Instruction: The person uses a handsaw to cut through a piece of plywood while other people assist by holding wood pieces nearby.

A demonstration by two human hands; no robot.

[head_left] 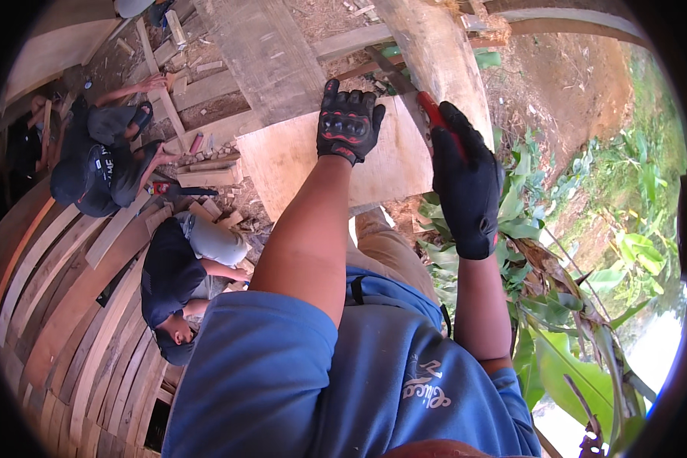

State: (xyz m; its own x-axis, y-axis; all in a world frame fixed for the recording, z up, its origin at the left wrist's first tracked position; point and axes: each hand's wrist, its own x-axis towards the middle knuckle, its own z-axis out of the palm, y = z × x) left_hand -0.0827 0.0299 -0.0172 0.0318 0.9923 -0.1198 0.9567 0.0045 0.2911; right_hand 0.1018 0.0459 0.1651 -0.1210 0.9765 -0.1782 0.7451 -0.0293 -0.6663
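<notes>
My left hand (347,126), in a black glove with red trim, presses down on a pale sheet of plywood (278,164) near its far edge. Its fingers point away from me, slightly apart, with their tips at that edge. In my gloved right hand (469,183) is the red handle of a handsaw (409,93). The saw's long grey blade slants away to the left across the right part of the sheet. Whether its teeth are inside a cut is too small to make out.
Wide boards (259,57) lie beyond the sheet. On the left, one person (103,164) crouches among wood offcuts (210,172), and another (175,267) bends nearer me. Stacked planks (91,336) fill the lower left. Banana leaves (572,374) and a dirt slope (557,99) border the right.
</notes>
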